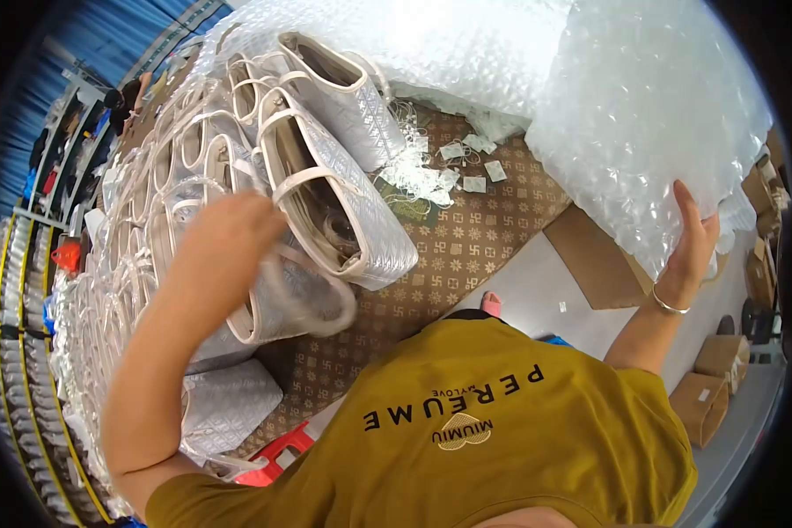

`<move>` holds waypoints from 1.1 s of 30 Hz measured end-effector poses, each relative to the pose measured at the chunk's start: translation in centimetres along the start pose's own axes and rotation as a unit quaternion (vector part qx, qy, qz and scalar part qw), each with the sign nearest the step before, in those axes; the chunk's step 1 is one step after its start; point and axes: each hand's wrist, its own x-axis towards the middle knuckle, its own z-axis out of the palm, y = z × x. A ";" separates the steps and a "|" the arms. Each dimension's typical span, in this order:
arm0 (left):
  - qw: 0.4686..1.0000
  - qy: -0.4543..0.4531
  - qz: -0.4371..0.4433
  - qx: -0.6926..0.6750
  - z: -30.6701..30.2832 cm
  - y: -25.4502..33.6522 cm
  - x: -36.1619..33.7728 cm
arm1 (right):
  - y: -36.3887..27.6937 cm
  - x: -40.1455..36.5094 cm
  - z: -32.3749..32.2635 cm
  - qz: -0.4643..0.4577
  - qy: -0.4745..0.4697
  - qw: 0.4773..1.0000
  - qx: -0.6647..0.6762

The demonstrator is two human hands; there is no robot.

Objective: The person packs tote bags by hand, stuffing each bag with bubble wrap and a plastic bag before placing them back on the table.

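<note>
My left hand [242, 224] is over the bag handles at the left, its fingers curled and blurred; what they hold is hidden. Just below it, a pale handle [290, 299] is smeared by motion. Beside that hand, an open silver-white patterned bag [370, 220] leans on the table, with another bag [374, 123] behind it. My right hand [695, 238] grips the lower right edge of a large sheet of bubble wrap [642, 114], thumb in front and the other fingers partly hidden. White tags with strings [473, 183] lie beside the bags.
Many similar bags [114, 255] crowd the left side. The table [449, 255] has a brown patterned cover. Cardboard [594, 260] lies beyond its right edge, with boxes [700, 405] farther right. A red plastic object [277, 458] is at the lower left. Shelves [84, 150] stand behind.
</note>
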 end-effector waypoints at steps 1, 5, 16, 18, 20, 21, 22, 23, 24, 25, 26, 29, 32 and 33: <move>1.000 0.002 -0.003 0.003 1.6 0.2 0.3 | -0.4 0.2 0.7 -0.003 -0.001 1.000 0.005; 0.993 -0.061 0.105 -0.006 3.8 1.0 1.6 | -0.3 1.7 2.1 0.007 -0.045 0.999 0.027; 0.990 0.068 0.079 -0.100 4.2 7.1 6.5 | -1.5 1.8 5.6 0.019 -0.298 0.954 -0.032; 0.978 0.101 0.085 -0.159 4.6 9.4 7.7 | -1.8 0.8 6.9 -0.027 -0.333 0.937 -0.097; 0.975 0.149 0.103 -0.132 4.7 9.7 7.2 | -0.5 -0.7 8.4 -0.309 -0.294 0.890 -0.159; 0.969 0.195 0.117 -0.099 4.7 9.5 6.6 | -0.5 -0.9 8.6 -0.308 -0.294 0.891 -0.160; 0.960 0.238 0.130 -0.067 4.7 9.3 5.7 | -0.4 -1.2 8.9 -0.281 -0.306 0.893 -0.172; 0.962 0.233 0.127 -0.067 4.5 8.8 4.5 | -0.3 -1.5 9.2 -0.252 -0.319 0.895 -0.183; 0.978 0.157 0.112 -0.076 4.1 8.2 3.0 | -0.2 -1.8 9.4 -0.223 -0.332 0.896 -0.194; 0.988 0.081 0.098 -0.084 3.7 7.6 1.5 | 0.0 -2.0 9.5 -0.220 -0.333 0.896 -0.193; 0.989 -0.048 0.029 -0.140 3.3 7.2 -0.5 | 0.3 -2.0 9.5 -0.203 -0.334 0.897 -0.206; 0.961 -0.193 -0.048 -0.193 3.0 5.2 -3.0 | 0.3 -2.1 9.8 -0.183 -0.331 0.897 -0.229; 0.959 -0.223 -0.032 -0.173 2.8 3.9 -1.8 | 0.0 -2.6 10.0 -0.207 -0.325 0.883 -0.270; 0.956 -0.110 -0.090 -0.257 2.9 4.9 -0.1 | 0.1 -2.7 9.9 -0.211 -0.345 0.871 -0.279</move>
